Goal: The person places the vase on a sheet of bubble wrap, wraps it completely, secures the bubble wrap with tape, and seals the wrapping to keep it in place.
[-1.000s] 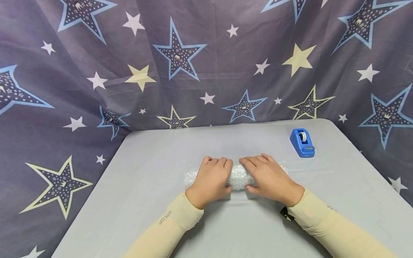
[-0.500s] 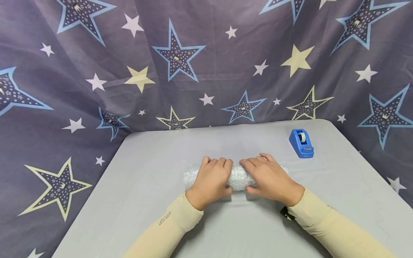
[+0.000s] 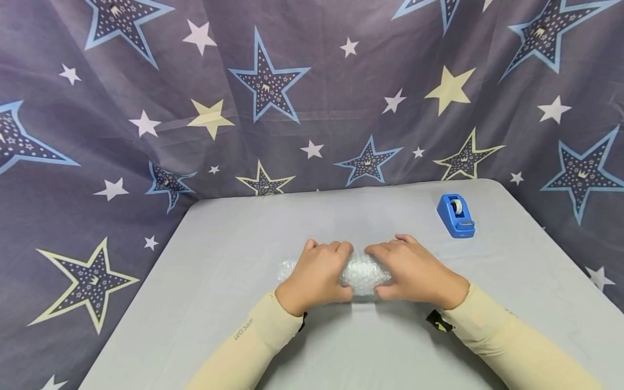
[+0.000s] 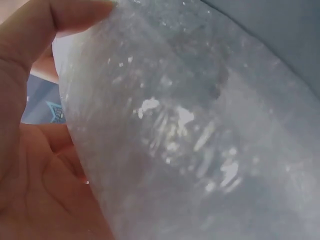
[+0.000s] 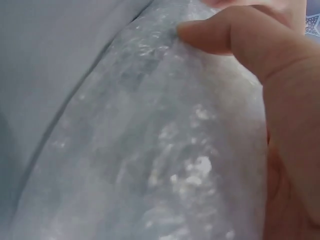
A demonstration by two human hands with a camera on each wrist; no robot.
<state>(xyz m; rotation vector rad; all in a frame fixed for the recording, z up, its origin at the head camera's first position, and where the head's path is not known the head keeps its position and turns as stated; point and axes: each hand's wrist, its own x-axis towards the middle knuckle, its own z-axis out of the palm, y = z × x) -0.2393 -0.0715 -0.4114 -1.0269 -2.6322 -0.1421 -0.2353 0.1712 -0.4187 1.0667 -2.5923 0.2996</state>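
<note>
A roll of clear bubble wrap [image 3: 364, 272] lies crosswise on the table in the head view, its middle showing between the two hands. My left hand [image 3: 319, 273] grips it from above, thumb on the near side and fingers over the top. On the other side of the gap my right hand [image 3: 416, 271] holds the roll in the same way. Both wrist views are filled by the bubble wrap [image 4: 200, 150], with each thumb pressed on its surface. In the right wrist view the thumb [image 5: 215, 35] lies near the top. Whatever is inside the roll cannot be made out.
A blue tape dispenser [image 3: 455, 216] with a roll of tape stands at the back right of the table [image 3: 234, 233], which has a pale grey cover. Behind and beside the table hangs a dark curtain [image 3: 312, 65] printed with stars.
Both hands have shifted slightly toward the near side with the bubble wrap roll, which has turned a little. The gap between the hands is slightly wider. The tape dispenser stays put.
</note>
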